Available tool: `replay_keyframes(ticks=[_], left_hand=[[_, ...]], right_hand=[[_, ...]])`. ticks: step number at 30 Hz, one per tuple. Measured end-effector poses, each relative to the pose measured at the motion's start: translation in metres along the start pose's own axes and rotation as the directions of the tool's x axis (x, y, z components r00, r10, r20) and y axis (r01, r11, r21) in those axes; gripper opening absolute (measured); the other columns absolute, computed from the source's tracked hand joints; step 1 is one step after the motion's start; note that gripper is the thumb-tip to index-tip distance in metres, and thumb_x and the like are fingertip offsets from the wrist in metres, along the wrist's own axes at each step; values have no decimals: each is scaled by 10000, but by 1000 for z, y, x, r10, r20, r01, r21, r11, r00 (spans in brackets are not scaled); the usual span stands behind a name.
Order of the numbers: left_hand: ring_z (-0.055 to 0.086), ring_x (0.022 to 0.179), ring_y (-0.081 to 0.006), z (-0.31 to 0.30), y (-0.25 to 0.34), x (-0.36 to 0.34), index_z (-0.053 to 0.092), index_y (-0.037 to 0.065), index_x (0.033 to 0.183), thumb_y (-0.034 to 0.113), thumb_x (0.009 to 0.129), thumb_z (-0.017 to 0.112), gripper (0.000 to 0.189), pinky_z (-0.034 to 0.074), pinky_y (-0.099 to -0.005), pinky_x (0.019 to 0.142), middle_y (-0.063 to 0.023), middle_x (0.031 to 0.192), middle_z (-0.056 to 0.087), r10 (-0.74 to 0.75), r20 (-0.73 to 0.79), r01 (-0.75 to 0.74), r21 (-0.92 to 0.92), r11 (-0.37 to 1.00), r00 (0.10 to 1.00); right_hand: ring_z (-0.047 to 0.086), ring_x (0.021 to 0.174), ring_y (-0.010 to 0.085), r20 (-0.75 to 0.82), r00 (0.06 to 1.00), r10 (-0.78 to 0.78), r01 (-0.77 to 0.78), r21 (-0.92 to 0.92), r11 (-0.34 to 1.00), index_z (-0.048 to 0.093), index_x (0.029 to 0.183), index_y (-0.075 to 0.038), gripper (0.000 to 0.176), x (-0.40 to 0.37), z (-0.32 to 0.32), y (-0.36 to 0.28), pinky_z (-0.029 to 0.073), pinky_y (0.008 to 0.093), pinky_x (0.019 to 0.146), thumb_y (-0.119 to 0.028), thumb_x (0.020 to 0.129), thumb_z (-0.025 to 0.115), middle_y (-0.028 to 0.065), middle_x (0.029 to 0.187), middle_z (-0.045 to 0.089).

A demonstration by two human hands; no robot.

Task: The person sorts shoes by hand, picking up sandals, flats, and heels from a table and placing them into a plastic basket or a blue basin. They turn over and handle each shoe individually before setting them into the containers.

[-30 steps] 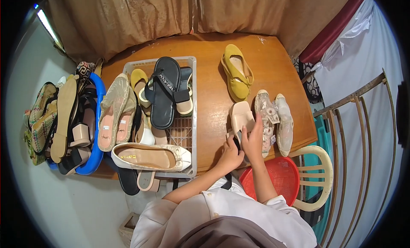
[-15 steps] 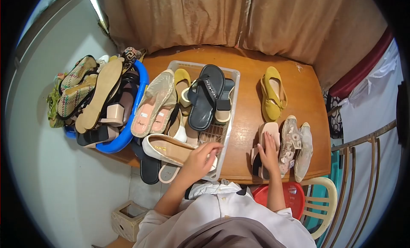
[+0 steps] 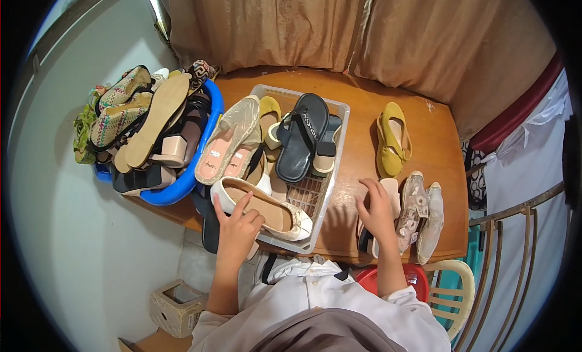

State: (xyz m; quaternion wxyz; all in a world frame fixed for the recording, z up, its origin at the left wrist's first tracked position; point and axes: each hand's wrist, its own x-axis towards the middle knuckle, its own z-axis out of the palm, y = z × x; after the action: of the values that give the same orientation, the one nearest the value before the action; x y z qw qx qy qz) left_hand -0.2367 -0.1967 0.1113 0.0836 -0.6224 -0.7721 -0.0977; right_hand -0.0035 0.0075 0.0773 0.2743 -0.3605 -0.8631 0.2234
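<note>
My left hand (image 3: 236, 228) lies with fingers spread on the heel end of a cream flat shoe (image 3: 276, 212), which rests across the near corner of a white plastic basket (image 3: 341, 137). It does not grip the shoe. My right hand (image 3: 376, 209) rests flat, fingers apart, on a beige block-heel sandal (image 3: 390, 187) lying on the wooden table (image 3: 351, 188). Just right of that hand lies a pair of clear lace flats (image 3: 424, 215).
The basket also holds a black sandal (image 3: 303, 140) and several other shoes. A blue basin (image 3: 203, 164) heaped with shoes stands to its left. A yellow shoe (image 3: 391, 140) lies farther back. A red basket (image 3: 419, 274), a plastic chair (image 3: 458, 291) and a railing are at right.
My left hand left the beige sandal, swung left to the basket and now lies on the cream flat. My right hand stayed on the beige sandal. The view turned left.
</note>
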Motion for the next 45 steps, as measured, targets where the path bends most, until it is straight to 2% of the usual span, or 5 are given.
replay_keyframes(ticks=[14, 26, 36, 40, 45], left_hand=[[456, 1169, -149, 32, -10, 3, 643, 205, 804, 142, 715, 654, 110, 68, -632, 1027, 67, 876, 574, -154, -235, 131, -107, 986, 960], [447, 1173, -175, 29, -19, 12, 638, 192, 846, 145, 698, 677, 161, -19, -656, 1008, 55, 906, 574, -191, -175, 151, -219, 964, 966], [489, 1108, -185, 28, -8, 25, 647, 161, 779, 125, 673, 686, 118, 23, -646, 1030, 32, 832, 579, -224, -288, 170, -201, 965, 931], [520, 1030, -201, 20, 0, 36, 652, 130, 765, 119, 664, 702, 113, 77, -597, 1062, 6, 774, 578, -278, -415, 154, -308, 939, 867], [569, 787, -229, 3, 8, 53, 650, 75, 782, 107, 652, 745, 163, 332, -462, 988, -37, 731, 577, -452, -511, 158, -518, 841, 731]], right_hand=[[481, 944, 353, -229, 963, -140, 146, 11, 989, 417, 1159, 2, 582, 83, 119, -6, 398, 409, 825, -220, 717, 724, 172, 1060, 511], [646, 721, 289, -251, 935, 251, -174, 293, 940, 427, 1131, -90, 501, 110, -9, -51, 508, 378, 633, -249, 711, 648, 172, 817, 635], [623, 811, 224, 171, 801, 574, -236, 971, 40, 498, 1111, -37, 391, 62, -74, 24, 574, 307, 537, -266, 800, 557, 124, 1001, 593], [635, 809, 246, 330, 882, 338, -99, 829, -550, 585, 1039, -32, 333, 43, -75, 26, 589, 297, 542, -278, 824, 521, 135, 999, 625], [608, 888, 242, 325, 915, 239, -71, 712, -698, 565, 1084, -22, 363, 22, -73, 39, 591, 303, 585, -285, 848, 483, 147, 1051, 599]])
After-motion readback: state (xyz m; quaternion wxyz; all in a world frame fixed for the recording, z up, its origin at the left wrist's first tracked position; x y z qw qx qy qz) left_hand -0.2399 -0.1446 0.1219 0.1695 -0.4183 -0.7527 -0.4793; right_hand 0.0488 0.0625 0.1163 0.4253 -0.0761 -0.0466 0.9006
